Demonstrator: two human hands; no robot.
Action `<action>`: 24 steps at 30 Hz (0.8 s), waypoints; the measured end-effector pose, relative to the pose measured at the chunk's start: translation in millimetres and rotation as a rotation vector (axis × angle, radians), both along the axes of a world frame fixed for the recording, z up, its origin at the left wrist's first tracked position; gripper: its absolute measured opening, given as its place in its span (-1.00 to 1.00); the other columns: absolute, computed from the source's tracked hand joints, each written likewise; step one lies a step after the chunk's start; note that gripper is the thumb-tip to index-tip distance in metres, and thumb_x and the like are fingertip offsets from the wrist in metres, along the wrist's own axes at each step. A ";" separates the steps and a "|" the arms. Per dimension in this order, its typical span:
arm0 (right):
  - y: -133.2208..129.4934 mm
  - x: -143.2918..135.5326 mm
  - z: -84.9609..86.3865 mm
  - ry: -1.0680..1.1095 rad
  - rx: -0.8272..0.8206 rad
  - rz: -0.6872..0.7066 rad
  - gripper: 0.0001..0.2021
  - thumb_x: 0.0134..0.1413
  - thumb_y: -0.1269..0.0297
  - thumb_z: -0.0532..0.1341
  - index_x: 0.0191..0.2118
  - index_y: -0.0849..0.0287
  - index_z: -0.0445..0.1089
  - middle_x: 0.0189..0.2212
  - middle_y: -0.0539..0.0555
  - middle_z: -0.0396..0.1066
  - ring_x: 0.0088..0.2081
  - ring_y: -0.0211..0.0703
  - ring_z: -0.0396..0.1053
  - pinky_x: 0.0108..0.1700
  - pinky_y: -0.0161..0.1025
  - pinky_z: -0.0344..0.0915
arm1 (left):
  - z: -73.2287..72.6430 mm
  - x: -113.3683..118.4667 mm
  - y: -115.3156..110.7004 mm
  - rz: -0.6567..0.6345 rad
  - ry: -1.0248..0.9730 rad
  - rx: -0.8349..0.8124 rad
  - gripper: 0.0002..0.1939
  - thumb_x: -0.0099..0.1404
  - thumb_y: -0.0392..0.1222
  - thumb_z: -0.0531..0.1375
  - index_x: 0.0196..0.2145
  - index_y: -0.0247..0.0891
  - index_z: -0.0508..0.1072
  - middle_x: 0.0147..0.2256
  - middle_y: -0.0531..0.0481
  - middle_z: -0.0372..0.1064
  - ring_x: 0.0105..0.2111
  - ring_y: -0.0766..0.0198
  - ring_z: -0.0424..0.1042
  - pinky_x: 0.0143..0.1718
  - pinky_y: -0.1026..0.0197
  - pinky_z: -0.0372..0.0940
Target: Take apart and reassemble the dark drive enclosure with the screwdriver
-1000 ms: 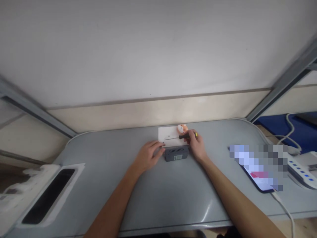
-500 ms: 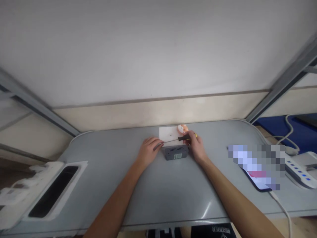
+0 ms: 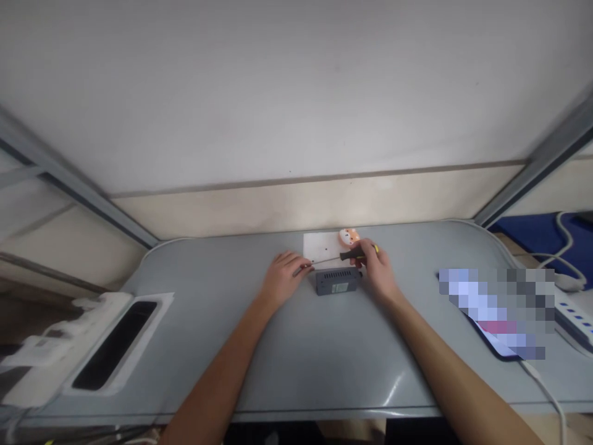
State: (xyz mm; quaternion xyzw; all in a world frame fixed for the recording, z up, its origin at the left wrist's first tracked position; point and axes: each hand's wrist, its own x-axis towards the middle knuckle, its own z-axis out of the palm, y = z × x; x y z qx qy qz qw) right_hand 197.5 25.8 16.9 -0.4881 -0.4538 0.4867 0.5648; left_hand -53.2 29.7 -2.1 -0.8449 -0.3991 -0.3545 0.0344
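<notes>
My right hand (image 3: 378, 267) is wrapped round the black-and-yellow handle of a screwdriver (image 3: 348, 254), whose thin shaft points left. My left hand (image 3: 282, 278) is closed on a small dark flat piece (image 3: 302, 269), and the screwdriver tip meets it by the fingertips. Just in front of the hands a dark grey vented box (image 3: 337, 282) with a pale label stands on the grey table (image 3: 315, 358). Behind it lies a white sheet (image 3: 319, 242) with a few tiny dark specks. An orange-and-white animal-face item (image 3: 348, 237) sits at the sheet's right corner.
To the left, a black phone-like slab (image 3: 115, 346) lies on white paper beside a white power strip (image 3: 60, 352) with plugs. A lit phone (image 3: 503, 346) with a cable (image 3: 546, 386) is at the right. Behind the table rises a wall (image 3: 296, 105), with metal posts at both sides.
The view has shifted a little, so the scene sits further right. Both hands keep their holds, and the screwdriver stays at the small dark piece.
</notes>
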 end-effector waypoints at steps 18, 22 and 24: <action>-16.6 7.8 22.9 -0.191 0.243 0.041 -0.59 0.36 -0.13 0.12 -0.26 0.11 0.44 -0.53 -0.01 0.40 -0.44 -0.21 0.32 -0.34 -0.25 0.27 | 18.8 8.0 -12.0 -0.033 0.006 0.135 -0.90 0.52 -0.22 0.20 -0.15 -0.23 0.52 -0.31 0.04 0.59 -0.30 0.26 0.49 -0.20 0.16 0.27; -19.1 6.6 21.8 -0.217 0.225 0.053 -0.60 0.36 -0.12 0.12 -0.26 0.12 0.44 -0.43 0.00 0.42 -0.43 -0.22 0.39 -0.35 -0.26 0.29 | 21.4 4.7 -12.7 -0.026 0.079 0.134 -0.87 0.52 -0.16 0.20 -0.20 -0.23 0.51 -0.32 0.05 0.58 -0.31 0.25 0.48 -0.19 0.16 0.26; -20.1 6.1 21.0 -0.238 0.233 0.064 -0.60 0.36 -0.11 0.13 -0.26 0.12 0.45 -0.41 0.00 0.42 -0.42 -0.22 0.40 -0.35 -0.26 0.30 | 22.4 2.6 -12.5 -0.030 0.122 0.109 -0.85 0.53 -0.15 0.19 -0.20 -0.22 0.51 -0.31 0.04 0.58 -0.29 0.24 0.48 -0.18 0.15 0.26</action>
